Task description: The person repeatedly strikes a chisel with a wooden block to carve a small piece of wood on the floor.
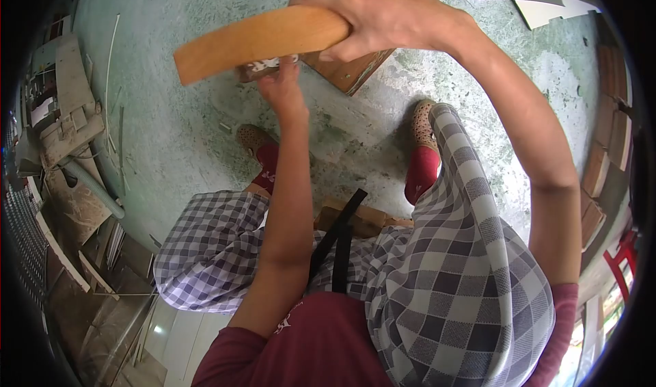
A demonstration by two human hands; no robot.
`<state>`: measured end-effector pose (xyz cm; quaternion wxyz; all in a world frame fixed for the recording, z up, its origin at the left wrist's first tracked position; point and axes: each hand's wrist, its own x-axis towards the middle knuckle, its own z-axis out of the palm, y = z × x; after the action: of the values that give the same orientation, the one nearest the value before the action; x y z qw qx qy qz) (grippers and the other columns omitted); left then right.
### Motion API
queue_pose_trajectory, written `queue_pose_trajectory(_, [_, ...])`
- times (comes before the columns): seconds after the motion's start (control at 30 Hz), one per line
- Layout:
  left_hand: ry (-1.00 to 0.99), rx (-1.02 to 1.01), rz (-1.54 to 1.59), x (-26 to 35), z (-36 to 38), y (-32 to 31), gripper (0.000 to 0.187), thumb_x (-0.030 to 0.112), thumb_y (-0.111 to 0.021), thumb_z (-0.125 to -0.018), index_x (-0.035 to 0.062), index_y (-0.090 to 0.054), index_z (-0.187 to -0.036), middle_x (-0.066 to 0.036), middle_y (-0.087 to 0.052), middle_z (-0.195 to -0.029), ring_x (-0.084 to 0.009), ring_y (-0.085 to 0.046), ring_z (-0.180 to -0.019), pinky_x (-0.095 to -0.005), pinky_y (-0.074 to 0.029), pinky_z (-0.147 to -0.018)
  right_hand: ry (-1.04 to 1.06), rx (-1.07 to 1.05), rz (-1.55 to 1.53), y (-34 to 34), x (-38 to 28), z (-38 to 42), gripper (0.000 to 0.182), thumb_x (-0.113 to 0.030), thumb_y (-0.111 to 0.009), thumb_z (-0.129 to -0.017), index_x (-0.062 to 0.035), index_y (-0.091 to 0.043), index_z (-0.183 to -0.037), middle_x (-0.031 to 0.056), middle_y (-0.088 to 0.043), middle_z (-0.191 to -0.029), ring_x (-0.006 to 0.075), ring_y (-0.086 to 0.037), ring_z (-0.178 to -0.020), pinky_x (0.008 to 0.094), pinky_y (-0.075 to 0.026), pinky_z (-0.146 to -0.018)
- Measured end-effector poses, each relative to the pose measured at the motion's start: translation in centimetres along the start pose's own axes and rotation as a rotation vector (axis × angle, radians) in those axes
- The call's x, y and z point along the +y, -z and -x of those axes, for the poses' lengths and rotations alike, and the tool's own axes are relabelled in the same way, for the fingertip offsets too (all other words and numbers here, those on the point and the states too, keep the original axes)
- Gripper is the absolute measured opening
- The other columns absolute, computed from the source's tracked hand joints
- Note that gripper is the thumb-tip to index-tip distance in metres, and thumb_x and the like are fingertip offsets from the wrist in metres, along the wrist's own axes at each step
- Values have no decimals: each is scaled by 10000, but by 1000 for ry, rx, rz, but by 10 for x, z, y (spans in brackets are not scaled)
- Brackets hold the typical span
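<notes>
A curved, smooth orange-brown piece of wood [253,39] is held up in front of me. Its right end sits in the grip of my right hand [386,18], thumb on the near side and fingers over the far edge. Beneath the wood, my left hand [281,91] reaches up with bent fingers around a small brownish thing with white markings [254,70]. This thing lies against the wood's lower side in this view, partly covered by wood and fingers; I cannot tell what kind it is. Behind both hands, a brown wooden board [352,71] shows on the floor.
My checked trouser legs [444,277] spread either side of a low wooden seat [362,217]. Wood scraps and boards [72,130] pile up at the left. Stacked wooden pieces [605,161] line the right side, and grey and white panels [547,7] lie at the upper right.
</notes>
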<state>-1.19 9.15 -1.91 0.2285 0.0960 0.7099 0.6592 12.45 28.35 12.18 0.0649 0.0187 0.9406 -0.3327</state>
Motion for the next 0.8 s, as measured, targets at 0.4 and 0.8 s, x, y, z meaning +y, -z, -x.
queue_pose_trajectory(0.4, [124, -89, 195, 14, 2, 13, 386, 83, -644, -849, -26, -471, -1177, -129, -544, -1159, -227, -573, -1016, -377, -497, -898, -589, 750, -620, -96, 16, 96, 882, -583, -634, -666, -80, -417, -1357, 229, -599, -1131, 348, -616, -1009, 444, -487, -888])
queue_pose_trajectory(0.8, [-214, -330, -155, 32, 9, -25, 286, -21, -623, -793, -9, -564, -1073, -87, -582, -1046, -133, -574, -894, -260, -486, -807, -697, 841, -674, -109, 17, 120, 916, -589, -673, -646, -73, -416, -1357, 222, -584, -1156, 333, -579, -1081, 460, -467, -922])
